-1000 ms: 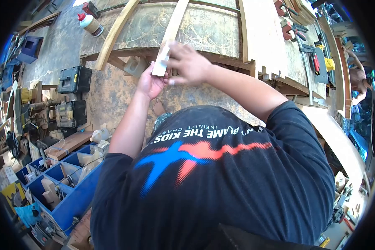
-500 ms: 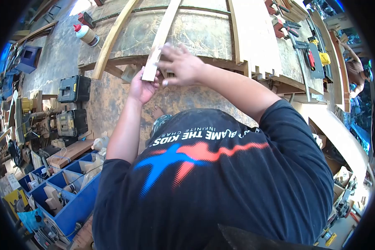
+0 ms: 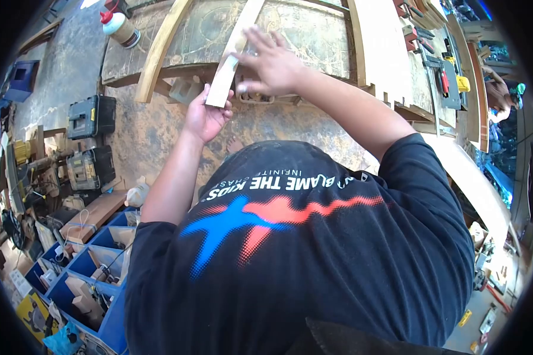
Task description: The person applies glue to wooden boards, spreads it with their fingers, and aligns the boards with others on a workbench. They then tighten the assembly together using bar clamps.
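Observation:
A long pale wood strip [image 3: 221, 87] reaches over the near edge of the workbench [image 3: 198, 41]. My left hand [image 3: 202, 120] holds its overhanging end from below, with the thumb along one side and the fingers at the other. My right hand [image 3: 277, 66] is over the strip's right side, fingers spread and slightly blurred. Whether its fingertips touch the wood is hard to tell. A second wood strip [image 3: 163, 52] lies to the left, also jutting past the bench edge. Left of that stands a white glue bottle [image 3: 122, 31] with a red cap.
Wide pale boards [image 3: 386, 56] with notched ends lie on the bench's right side, near red clamps [image 3: 410, 36]. Black toolboxes [image 3: 92, 116] and a blue divided bin [image 3: 103, 257] are on the floor at left. Another person [image 3: 498, 94] is at far right.
My right hand, still spread, has shifted slightly up and right in view. My left hand keeps its hold on the strip's end. The camera view has shifted a little.

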Demonstrator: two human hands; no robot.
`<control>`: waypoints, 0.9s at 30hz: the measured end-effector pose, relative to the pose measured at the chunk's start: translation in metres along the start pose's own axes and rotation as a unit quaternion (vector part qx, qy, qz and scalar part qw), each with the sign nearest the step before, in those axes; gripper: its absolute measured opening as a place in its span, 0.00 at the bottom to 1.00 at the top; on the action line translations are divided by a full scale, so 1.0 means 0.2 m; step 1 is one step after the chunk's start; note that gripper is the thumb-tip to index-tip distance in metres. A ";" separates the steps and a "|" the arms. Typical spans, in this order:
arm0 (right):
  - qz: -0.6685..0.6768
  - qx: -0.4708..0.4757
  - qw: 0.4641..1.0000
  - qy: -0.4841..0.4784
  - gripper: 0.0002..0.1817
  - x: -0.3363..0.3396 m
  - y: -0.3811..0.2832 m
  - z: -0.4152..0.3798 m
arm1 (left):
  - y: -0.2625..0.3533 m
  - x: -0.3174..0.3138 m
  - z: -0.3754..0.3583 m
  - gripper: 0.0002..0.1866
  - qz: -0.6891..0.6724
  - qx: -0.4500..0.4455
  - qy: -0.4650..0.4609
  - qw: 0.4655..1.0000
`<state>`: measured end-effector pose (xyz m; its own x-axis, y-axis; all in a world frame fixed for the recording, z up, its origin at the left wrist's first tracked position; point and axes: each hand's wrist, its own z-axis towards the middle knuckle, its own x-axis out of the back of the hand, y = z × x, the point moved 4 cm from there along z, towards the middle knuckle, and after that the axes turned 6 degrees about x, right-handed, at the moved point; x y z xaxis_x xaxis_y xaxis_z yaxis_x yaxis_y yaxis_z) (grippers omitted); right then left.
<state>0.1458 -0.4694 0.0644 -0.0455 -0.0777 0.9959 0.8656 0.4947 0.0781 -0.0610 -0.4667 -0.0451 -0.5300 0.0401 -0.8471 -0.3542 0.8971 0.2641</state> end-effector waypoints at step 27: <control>0.180 0.027 0.941 -0.285 0.47 -0.09 -0.20 0.12 | 0.10 0.20 -0.02 0.25 -0.002 0.027 0.017 0.999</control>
<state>0.1008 -0.4674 0.0452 -0.0270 0.5729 0.8192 0.8502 0.4442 -0.2826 -0.0923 -0.4489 -0.0721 -0.5547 0.0224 -0.8317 -0.3141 0.9200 0.2343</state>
